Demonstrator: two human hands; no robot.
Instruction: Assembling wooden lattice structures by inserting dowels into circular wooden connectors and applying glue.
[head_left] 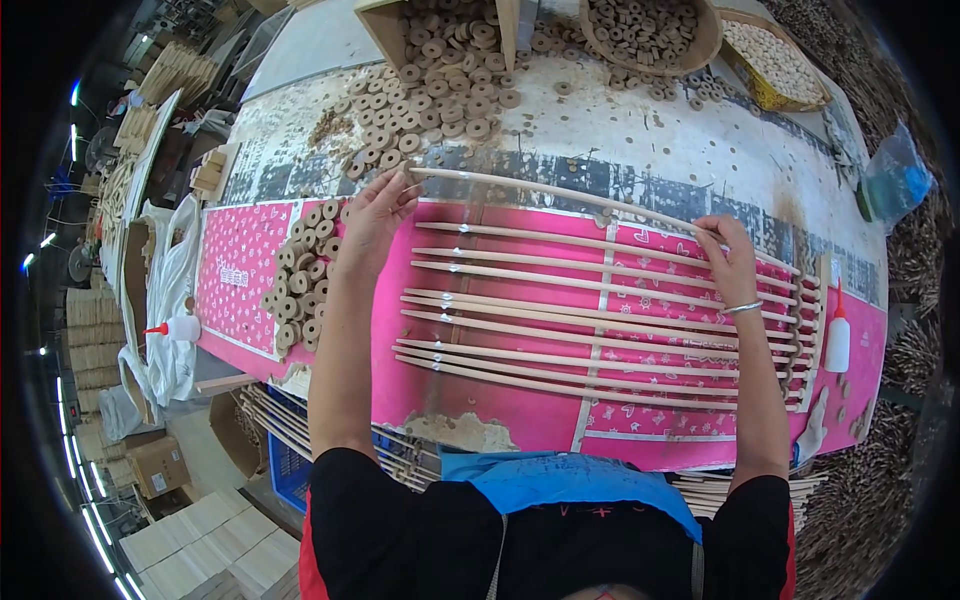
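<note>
My left hand (384,208) pinches near the left end of a long, thin wooden rod (560,189), where a small brown ring seems to sit at its tip. My right hand (732,262), with a bracelet on its wrist, is closed on the same rod farther right. Nearer to me, several similar rods (520,270) lie side by side across a pink patterned cloth (400,385). Their right ends meet a wooden rack (818,325) with brown rings along it. Beside my left forearm is a heap of round wooden rings (302,285).
More rings spill from a wooden box (382,32) at the back. A round basket (655,66) of rings and a yellow crate (775,92) of pale pieces stand farther right. White red-tipped bottles are at the left (182,328) and right (838,342). A blue crate (288,470) sits below the table edge.
</note>
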